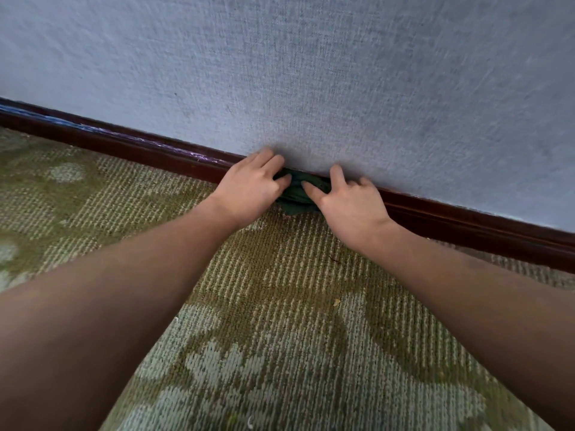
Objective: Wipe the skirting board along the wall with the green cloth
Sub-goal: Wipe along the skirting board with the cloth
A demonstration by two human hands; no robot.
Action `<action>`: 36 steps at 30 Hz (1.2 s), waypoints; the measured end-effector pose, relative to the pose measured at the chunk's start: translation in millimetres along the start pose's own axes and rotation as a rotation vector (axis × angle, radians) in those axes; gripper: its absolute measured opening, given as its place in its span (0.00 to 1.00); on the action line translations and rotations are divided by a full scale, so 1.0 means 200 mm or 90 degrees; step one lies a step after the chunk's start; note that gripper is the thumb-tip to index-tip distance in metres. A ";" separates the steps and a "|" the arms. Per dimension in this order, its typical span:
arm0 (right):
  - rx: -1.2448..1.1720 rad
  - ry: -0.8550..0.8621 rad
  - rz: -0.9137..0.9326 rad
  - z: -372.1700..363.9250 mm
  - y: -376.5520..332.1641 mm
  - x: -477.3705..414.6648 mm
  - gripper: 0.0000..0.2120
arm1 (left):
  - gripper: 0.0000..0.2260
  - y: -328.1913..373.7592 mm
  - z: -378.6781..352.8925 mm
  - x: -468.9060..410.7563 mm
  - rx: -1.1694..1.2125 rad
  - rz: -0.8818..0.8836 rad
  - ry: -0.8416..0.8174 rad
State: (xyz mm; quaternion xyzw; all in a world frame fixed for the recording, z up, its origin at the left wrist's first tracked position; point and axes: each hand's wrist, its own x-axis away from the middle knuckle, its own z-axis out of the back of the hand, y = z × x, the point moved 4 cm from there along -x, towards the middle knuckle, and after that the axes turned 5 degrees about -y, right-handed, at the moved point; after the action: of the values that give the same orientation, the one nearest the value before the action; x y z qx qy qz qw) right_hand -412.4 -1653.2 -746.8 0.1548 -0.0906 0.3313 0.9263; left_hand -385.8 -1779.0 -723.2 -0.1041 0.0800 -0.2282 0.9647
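Though bunched, green cloth (297, 194) between both hands' grip.

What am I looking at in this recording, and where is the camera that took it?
There is no machine here. A person wears one wide-angle camera on the head, looking forward and down along both bare forearms. The left hand and right hand press a bunched green cloth against the dark brown skirting board, which runs along the foot of a pale blue wall. Below is a patterned green carpet. Both hands grip the cloth; nothing else is held.
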 end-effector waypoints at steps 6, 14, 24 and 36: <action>0.008 0.013 0.016 -0.01 -0.02 -0.01 0.27 | 0.13 -0.02 -0.02 0.00 0.006 -0.011 0.006; -0.014 0.003 0.011 0.01 -0.09 -0.04 0.26 | 0.14 -0.07 -0.08 0.03 0.006 0.012 -0.030; -0.066 -0.018 0.003 0.01 -0.12 -0.01 0.31 | 0.12 -0.07 -0.02 0.06 0.027 -0.005 -0.004; -0.046 -0.071 -0.070 0.02 -0.07 0.04 0.32 | 0.18 -0.05 -0.10 0.05 0.006 -0.063 0.005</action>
State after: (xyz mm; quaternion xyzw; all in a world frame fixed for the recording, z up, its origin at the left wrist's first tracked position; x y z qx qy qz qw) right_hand -397.8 -1660.7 -744.0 0.1445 -0.1455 0.2674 0.9415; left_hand -385.2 -1796.2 -740.2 -0.1027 0.0779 -0.2762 0.9524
